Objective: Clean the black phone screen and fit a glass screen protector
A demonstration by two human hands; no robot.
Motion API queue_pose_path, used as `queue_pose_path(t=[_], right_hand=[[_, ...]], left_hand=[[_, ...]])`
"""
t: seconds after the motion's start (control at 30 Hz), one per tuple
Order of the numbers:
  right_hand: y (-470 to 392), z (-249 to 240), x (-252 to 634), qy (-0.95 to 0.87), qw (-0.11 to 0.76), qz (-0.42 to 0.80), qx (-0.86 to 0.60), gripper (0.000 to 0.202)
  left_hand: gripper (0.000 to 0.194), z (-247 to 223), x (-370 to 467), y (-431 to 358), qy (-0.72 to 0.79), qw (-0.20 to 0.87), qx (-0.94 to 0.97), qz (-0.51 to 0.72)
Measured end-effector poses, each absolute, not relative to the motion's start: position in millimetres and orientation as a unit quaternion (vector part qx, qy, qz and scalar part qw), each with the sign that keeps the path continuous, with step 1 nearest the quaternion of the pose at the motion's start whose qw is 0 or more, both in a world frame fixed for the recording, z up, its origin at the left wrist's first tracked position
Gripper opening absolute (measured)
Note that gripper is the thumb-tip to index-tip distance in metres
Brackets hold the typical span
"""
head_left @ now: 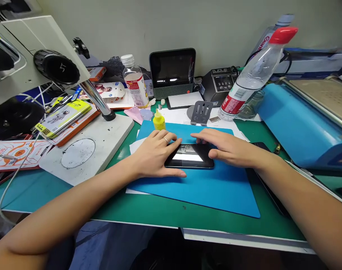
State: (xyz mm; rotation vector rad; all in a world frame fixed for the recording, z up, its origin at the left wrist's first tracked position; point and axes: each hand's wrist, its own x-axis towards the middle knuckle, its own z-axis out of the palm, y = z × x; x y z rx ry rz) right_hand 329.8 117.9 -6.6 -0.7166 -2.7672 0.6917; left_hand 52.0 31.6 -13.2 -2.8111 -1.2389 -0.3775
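Observation:
A black smartphone (190, 159) lies face up on a blue mat (210, 191), its glossy screen reflecting a bright strip. My left hand (159, 153), with a ring on one finger, rests over the phone's left end, fingers apart and thumb stretched along the near edge. Over the right end is my right hand (227, 146), its fingers extended and its thumb close to the phone's corner. Whether its fingertips touch the phone is hard to make out. Just beyond my left hand stands a small yellow squeeze bottle (159, 120).
A microscope stand base (111, 131) and boxed packages (66, 116) occupy the left. Behind are a drink bottle (136, 84), a smart display (173, 69) and a grey phone stand (201, 112). A tilted red-capped bottle (244, 88) and a blue machine (288, 127) stand right.

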Motion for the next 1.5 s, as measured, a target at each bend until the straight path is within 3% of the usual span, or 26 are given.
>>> queue_pose_path(t=[0.13,0.47,0.8,1.5], right_hand=[[118.5,-8.1,331.5,-0.935,0.109,0.24,-0.239,0.097],[117.9,-3.2,332.7,-0.92,0.103,0.265,-0.27,0.105],[118.9,-8.5,329.5,-0.933,0.104,0.216,-0.268,0.047],[119.9,-7.2,329.7,-0.938,0.116,0.174,-0.278,0.038]], left_hand=[[0.098,-15.3,57.9,32.1,-0.395,0.01,-0.91,-0.124],[0.061,-7.4,52.6,32.1,-0.433,-0.077,-0.888,-0.138],[0.054,-9.7,52.3,34.7,-0.425,-0.075,-0.89,-0.143],[0.063,-12.3,52.5,36.3,-0.398,-0.046,-0.907,-0.128]])
